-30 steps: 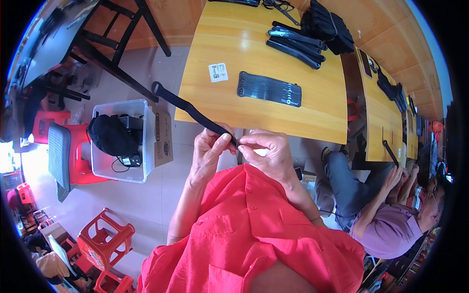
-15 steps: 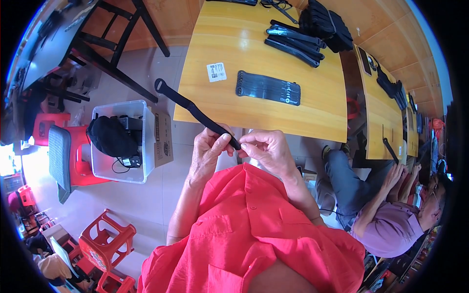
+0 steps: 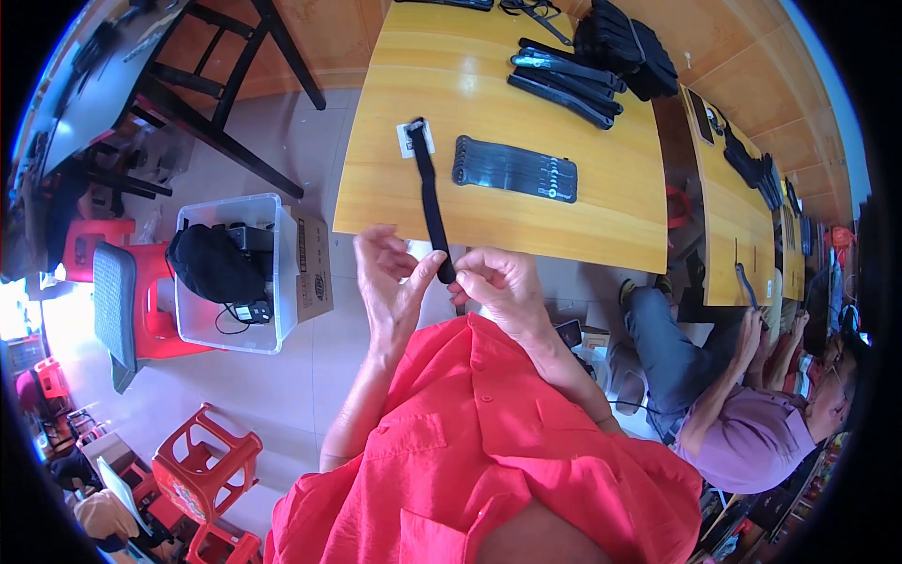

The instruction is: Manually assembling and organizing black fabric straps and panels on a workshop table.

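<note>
A black fabric strap point(image 3: 430, 202) with a slotted end runs from my hands up over the table's front edge. Its far end overlaps a small white printed card point(image 3: 405, 141). My right hand point(image 3: 505, 289) pinches the strap's rounded near end between thumb and fingers. Beside the strap, my left hand point(image 3: 385, 287) has its fingers spread, the thumb tip at or very close to the strap's edge. To the right on the tabletop lies a flat black set of straps point(image 3: 515, 169) side by side, with pale printing at one end.
The yellow wooden table point(image 3: 376, 202) also carries several black straps point(image 3: 568, 85) and a thick black bundle point(image 3: 625, 49). Left stand a clear plastic bin point(image 3: 188, 320) and a red stool point(image 3: 202, 461). A co-worker point(image 3: 752, 432) handles a strap at the right-hand table.
The strap's far end has swung right, from beyond the table's left edge onto the card. My left hand has let go, its fingers spreading. The right hand keeps its pinch.
</note>
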### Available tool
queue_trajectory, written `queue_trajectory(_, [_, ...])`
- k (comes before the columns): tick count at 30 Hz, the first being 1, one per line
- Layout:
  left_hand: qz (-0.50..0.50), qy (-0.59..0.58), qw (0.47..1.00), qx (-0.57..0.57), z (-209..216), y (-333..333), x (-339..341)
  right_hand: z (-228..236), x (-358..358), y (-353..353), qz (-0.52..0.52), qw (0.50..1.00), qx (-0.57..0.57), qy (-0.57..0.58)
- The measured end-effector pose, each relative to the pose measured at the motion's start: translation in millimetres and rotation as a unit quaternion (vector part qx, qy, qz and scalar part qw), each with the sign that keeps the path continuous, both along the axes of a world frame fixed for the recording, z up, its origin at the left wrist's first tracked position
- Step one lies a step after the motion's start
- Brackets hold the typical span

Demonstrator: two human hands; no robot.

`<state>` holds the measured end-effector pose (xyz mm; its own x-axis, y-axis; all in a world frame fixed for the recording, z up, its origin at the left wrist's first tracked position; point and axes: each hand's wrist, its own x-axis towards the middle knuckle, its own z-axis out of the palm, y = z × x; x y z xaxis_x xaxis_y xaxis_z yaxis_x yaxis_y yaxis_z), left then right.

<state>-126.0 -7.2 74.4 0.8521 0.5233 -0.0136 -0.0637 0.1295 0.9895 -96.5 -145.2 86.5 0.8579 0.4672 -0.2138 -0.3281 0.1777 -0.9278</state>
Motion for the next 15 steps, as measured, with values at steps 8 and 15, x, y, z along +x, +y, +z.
queue_trajectory(8, [0.003,-0.021,0.920,0.392,4,3,-20,-13,1,22,-0.039,0.990,-0.095,-0.093])
queue_trajectory(15, [-0.025,0.011,0.971,0.236,-5,6,-25,-13,2,28,-0.029,0.961,-0.136,-0.241])
